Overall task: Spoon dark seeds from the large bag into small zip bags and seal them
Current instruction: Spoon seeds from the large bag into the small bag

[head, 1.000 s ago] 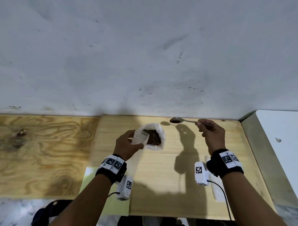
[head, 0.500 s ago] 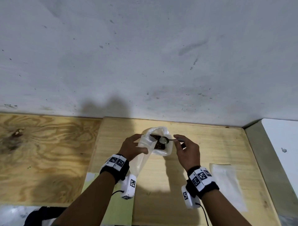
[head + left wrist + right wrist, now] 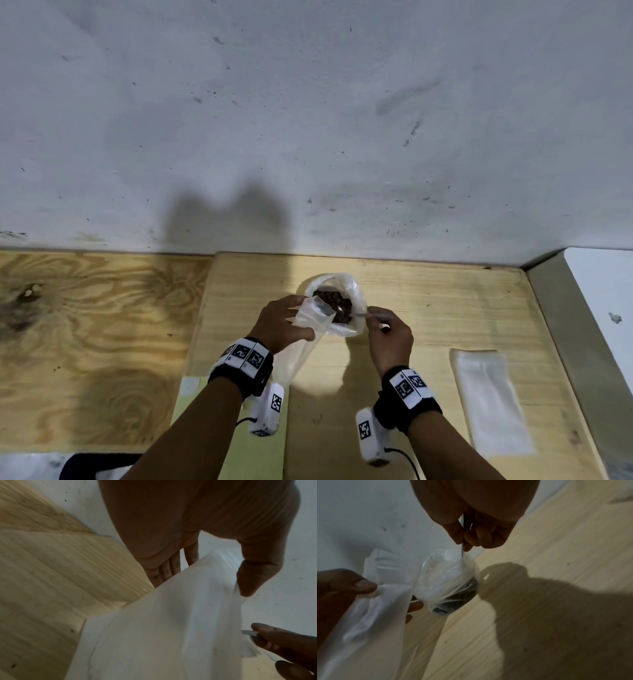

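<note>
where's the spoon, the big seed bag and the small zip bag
spoon (image 3: 462,550): right wrist view, handle below the fingers
large bag (image 3: 356,291): head view, right wall
small zip bag (image 3: 313,313): head view, open mouth

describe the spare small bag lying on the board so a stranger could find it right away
On the pale wooden board against the white wall, look to the right of the right hand. There a flat, empty clear plastic zip bag lies alone near the board's right edge. Unlike the other two bags, no hand touches it.
</note>
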Available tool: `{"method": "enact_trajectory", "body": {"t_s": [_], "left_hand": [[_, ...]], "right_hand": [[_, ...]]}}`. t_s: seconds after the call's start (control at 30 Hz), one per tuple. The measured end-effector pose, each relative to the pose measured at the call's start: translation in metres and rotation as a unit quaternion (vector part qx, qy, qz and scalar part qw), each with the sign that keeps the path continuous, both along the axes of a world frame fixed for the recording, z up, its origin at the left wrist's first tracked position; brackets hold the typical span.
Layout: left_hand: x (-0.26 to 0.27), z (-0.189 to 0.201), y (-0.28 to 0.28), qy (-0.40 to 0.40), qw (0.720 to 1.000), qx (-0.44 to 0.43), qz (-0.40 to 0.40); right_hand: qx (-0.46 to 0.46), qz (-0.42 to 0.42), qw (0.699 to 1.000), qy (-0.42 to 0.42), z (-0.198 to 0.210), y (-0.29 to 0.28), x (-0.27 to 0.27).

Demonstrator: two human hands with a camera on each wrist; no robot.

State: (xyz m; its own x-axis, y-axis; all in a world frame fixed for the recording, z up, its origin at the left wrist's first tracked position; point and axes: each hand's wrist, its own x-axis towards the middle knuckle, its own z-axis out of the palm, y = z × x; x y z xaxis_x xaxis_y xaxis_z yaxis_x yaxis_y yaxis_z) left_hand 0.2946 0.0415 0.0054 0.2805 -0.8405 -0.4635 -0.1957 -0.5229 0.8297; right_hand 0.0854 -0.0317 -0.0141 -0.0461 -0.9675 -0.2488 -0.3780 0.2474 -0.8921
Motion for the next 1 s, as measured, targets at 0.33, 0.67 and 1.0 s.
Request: {"method": "enact_trajectory", "body": {"t_s": [0.33, 0.67, 1.0], "left_hand": [[0.005, -0.014, 0.0, 0.001, 1.0, 0.001, 0.004], [0.004, -0.011, -0.002, 0.01, 1.0, -0.006, 0.024], [-0.006, -0.014, 0.008, -0.018, 0.999, -0.022, 0.039]], "right_hand": [[0.128, -0.113, 0.98, -0.1, -0.016, -0.003, 0.025], [0.143, -0.128, 0.97, -0.148, -0.006, -0.016, 0.002], [0.052, -0.09, 0.978, -0.18, 0.035, -0.022, -0.021]]}}
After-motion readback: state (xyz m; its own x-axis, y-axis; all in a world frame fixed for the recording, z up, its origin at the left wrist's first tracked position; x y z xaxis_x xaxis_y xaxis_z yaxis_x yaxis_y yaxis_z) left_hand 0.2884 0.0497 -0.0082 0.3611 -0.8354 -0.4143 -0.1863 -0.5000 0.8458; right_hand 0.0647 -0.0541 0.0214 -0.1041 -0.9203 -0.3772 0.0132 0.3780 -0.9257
